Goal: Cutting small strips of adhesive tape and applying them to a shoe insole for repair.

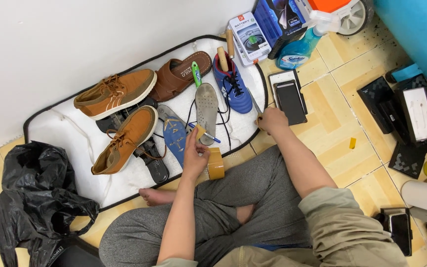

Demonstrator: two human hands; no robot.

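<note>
Two hands busy: my left hand pinches a small tan tape scrap beside the grey foam insole, my right hand clasps a thin blade right of it, insole still untaped.

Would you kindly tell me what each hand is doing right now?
Left hand: closed, pinching a small tan piece above the tape roll.
Right hand: closed around a thin blade-like tool.
</note>
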